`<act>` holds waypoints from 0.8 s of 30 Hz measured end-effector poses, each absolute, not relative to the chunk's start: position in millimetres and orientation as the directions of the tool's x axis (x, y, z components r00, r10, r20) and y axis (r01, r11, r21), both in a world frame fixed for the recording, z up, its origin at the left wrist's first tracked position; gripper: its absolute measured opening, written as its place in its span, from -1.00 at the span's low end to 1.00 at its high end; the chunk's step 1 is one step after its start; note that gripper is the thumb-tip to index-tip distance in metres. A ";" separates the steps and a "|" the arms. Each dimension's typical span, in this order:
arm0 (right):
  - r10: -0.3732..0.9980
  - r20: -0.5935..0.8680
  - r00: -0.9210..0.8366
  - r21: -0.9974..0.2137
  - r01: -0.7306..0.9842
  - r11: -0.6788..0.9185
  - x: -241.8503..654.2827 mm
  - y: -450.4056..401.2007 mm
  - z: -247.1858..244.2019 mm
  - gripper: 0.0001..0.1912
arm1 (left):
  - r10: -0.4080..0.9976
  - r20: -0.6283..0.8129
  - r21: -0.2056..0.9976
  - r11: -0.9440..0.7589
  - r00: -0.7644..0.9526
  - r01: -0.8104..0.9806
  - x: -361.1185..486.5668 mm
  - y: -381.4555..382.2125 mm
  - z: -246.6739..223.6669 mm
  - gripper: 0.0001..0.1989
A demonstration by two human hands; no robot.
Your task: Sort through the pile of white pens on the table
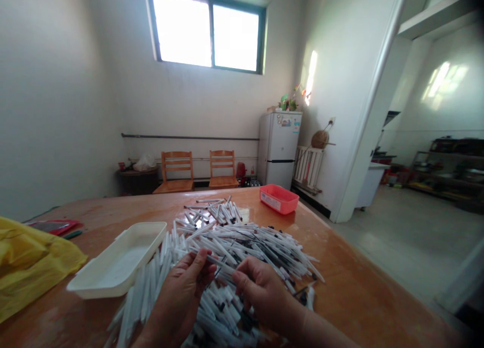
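My left hand's grip (189, 275) pinches one end of a slim pen barrel (222, 265) and my right hand's grip (260, 286) pinches the other, so it bridges the gap between them over the pile, straight, narrow and whitish, slanting down toward the right. Around and beneath it I see a loose heap of similar pale pens (264, 244), many dark-tipped, strewn across the glossy orange-brown tabletop (355, 292). Farther out, a cream tray (117, 262) lies left of the heap and a red tray (279, 205) beyond it, rightward.
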State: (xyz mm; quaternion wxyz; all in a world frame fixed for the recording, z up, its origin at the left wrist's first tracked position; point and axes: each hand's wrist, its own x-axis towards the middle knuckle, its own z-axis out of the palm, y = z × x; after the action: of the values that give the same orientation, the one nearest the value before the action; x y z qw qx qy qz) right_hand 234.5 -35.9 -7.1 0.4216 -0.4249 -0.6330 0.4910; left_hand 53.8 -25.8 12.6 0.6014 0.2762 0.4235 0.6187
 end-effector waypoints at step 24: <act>0.916 0.316 -0.246 -0.820 0.416 0.394 240.7 -31.9 -7.2 -0.84 | 0.977 -0.123 0.882 0.028 -0.174 -0.470 51.2 -24.0 10.7 -0.73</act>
State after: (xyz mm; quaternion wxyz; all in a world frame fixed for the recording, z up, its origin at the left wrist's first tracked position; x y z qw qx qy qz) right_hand 240.7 -31.9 -7.2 0.4092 -0.4577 -0.7277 0.3058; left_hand 51.2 -24.0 10.7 0.5719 0.2934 0.4323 0.6324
